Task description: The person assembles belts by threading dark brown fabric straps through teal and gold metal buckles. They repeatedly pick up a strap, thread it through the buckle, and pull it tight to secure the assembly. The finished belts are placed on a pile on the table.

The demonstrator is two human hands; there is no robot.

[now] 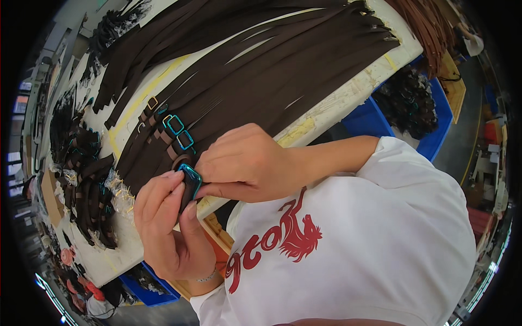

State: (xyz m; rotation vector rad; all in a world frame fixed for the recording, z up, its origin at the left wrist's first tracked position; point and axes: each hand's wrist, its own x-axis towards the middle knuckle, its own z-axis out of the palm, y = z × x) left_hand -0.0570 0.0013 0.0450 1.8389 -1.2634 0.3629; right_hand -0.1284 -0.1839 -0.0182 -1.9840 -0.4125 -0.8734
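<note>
Both my hands meet at the near edge of the table over the end of a dark brown belt (187,200). A belt buckle (192,175) with a shiny teal surface sits at that end. My left hand (166,225) pinches the belt and buckle from the left, thumb below and fingertips on top. From the right, my right hand (244,163) grips the same buckle end, its fingers curled; part of the belt is hidden beneath them. Just beyond lie more teal buckles (175,125) on neighbouring belt ends. Many long dark brown straps (283,70) lie side by side.
The white table (321,122) has yellow tape strips on it. At its left lies a pile of buckled belts (89,201). A blue bin (443,122) with dark pieces stands right of the table, another blue bin (163,290) below left. Lighter brown straps (427,32) hang at the far right.
</note>
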